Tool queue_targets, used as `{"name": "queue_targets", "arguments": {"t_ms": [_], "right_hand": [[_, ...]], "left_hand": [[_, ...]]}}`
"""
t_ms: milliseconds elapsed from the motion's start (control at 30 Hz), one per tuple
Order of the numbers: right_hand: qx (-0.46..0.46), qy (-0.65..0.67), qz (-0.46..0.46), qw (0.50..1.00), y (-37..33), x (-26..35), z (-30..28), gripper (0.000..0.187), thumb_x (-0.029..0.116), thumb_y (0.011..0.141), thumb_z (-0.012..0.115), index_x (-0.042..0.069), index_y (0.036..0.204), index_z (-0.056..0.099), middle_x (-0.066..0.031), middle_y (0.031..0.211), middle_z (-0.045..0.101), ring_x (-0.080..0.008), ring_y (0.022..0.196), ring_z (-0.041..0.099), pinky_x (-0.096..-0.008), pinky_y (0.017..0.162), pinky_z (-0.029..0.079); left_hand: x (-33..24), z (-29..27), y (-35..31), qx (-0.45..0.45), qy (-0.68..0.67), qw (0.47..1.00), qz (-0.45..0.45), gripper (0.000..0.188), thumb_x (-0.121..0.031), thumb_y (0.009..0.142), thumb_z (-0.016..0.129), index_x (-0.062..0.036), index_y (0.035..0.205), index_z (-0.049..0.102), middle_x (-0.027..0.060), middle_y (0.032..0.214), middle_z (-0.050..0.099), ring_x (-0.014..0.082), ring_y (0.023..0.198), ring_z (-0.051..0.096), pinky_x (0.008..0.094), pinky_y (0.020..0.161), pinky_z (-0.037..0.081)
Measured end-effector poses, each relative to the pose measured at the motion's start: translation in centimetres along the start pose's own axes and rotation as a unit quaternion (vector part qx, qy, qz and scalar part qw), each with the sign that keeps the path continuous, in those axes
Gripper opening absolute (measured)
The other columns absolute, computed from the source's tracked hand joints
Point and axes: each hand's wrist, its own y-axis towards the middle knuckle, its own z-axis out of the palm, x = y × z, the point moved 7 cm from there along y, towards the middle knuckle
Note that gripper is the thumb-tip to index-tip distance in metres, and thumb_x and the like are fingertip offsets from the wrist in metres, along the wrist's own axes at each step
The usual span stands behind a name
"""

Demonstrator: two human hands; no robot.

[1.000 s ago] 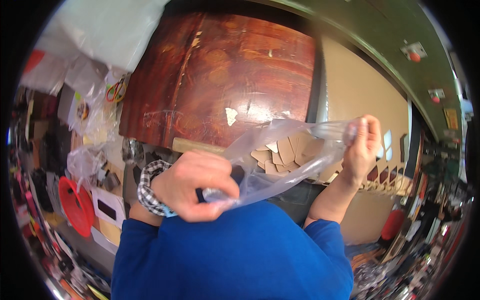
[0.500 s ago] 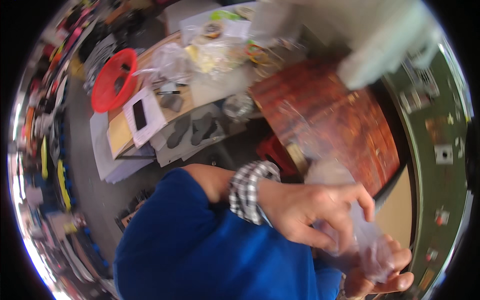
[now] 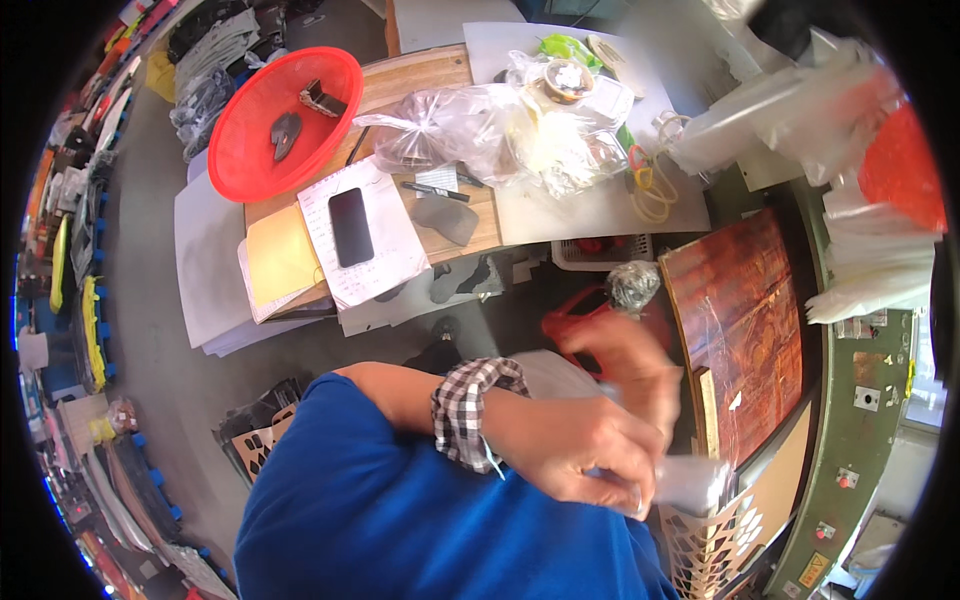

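My left hand (image 3: 575,450), with a black-and-white checked band (image 3: 465,415) round its wrist, is closed in a pinch on a clear plastic bag (image 3: 695,484). Part of the bag sticks out to the right of the fingertips, and more translucent plastic (image 3: 548,374) shows behind the hand. Just beyond it is my right hand (image 3: 635,368), raised and smeared by motion; its fingers cannot be read clearly. The left hand partly hides the right wrist. A red stool-like thing (image 3: 565,318) lies behind the right hand.
On the table ahead are a red plastic basin (image 3: 222,152) with dark pieces, a phone (image 3: 350,228) on paper, and bagged items (image 3: 420,130). A reddish-brown board (image 3: 745,330), a white perforated basket (image 3: 690,550) and a green frame (image 3: 850,430) stand at right. Plastic bags (image 3: 790,110) hang upper right.
My right hand has moved up and left, from below the left hand to beyond it. My left hand has shifted slightly left and down. The view has turned, showing more of the table.
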Motion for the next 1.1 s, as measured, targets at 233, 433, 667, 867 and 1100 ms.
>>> {"name": "queue_targets", "arguments": {"t_ms": [233, 433, 667, 867, 1100], "right_hand": [[0.072, 0.338, 0.217, 0.913, 0.2, -8.2, 7.1, 0.108, 0.083, 0.066, 0.058, -0.003, 0.131, 0.053, -0.0152, 0.117, 0.062, -0.0227, 0.107, 0.06, -0.0359, 0.095, 0.045], [-0.013, -0.184, 0.192, 0.964, 1.1, -8.0, 4.9, 0.021, 0.014, 0.096, 0.06, 0.003, 0.081, 0.069, 0.004, 0.07, 0.059, -0.0049, 0.069, 0.051, -0.0256, 0.062, 0.041], [-0.229, -0.363, 0.075, 0.9, -3.3, -7.6, 2.0, 0.013, 0.012, 0.098, 0.051, 0.002, 0.093, 0.057, -0.0103, 0.095, 0.063, -0.0187, 0.093, 0.059, -0.0326, 0.087, 0.045], [-0.436, 0.067, -0.042, 0.897, -6.5, -7.5, -1.3, 0.039, 0.035, 0.1, 0.05, 0.007, 0.074, 0.043, -0.0084, 0.073, 0.054, -0.029, 0.092, 0.06, -0.0518, 0.102, 0.036], [-0.509, -0.008, 0.014, 0.861, -6.0, -6.6, -2.4, 0.025, 0.016, 0.094, 0.062, 0.008, 0.076, 0.047, 0.0014, 0.057, 0.039, -0.0094, 0.053, 0.035, -0.0315, 0.065, 0.044]], "left_hand": [[0.5, -12.2, -8.7, -0.313, -0.001, 0.921, -0.231, 0.014, -0.008, 0.093, 0.063, 0.0018, 0.101, 0.067, 0.0081, 0.08, 0.068, 0.0136, 0.064, 0.065, 0.0268, 0.06, 0.053], [6.6, -21.0, -14.2, -0.312, 0.008, 0.911, -0.268, 0.023, -0.012, 0.094, 0.063, 0.0044, 0.11, 0.064, 0.0073, 0.094, 0.067, 0.0138, 0.083, 0.063, 0.0287, 0.078, 0.052], [16.1, -35.5, -24.5, -0.199, 0.577, 0.562, -0.559, 0.12, -0.059, 0.062, 0.083, 0.0017, 0.147, 0.025, 0.0335, 0.143, 0.032, 0.046, 0.132, 0.032, 0.0516, 0.113, 0.026], [20.6, -38.9, -13.9, -0.339, 0.598, 0.686, -0.238, 0.107, -0.037, 0.065, 0.084, -0.0037, 0.146, 0.022, 0.027, 0.135, 0.046, 0.0386, 0.12, 0.051, 0.0513, 0.102, 0.037], [20.4, -36.0, -8.6, -0.405, 0.432, 0.781, -0.2, 0.017, -0.015, 0.075, 0.069, -0.0001, 0.083, 0.07, 0.0157, 0.06, 0.06, 0.0276, 0.06, 0.064, 0.0373, 0.056, 0.048]]}}
